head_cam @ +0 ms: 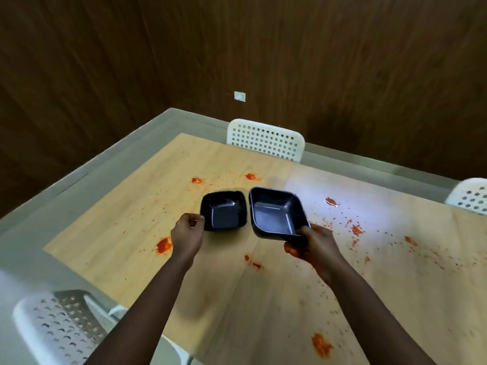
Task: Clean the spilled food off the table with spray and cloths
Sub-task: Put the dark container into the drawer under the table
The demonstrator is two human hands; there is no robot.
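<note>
Orange-red spilled food (164, 245) lies in blotches and specks across the pale wooden bench (126, 219), around and beyond two dark square bowls. The left hand (186, 233) pinches the near rim of the left bowl (224, 209), and the right hand (313, 246) grips the tilted right bowl (276, 212) by its near corner. White perforated chairs (266, 139) stand at the bench's edges before a dark wood-panelled wall (237, 48).
</note>
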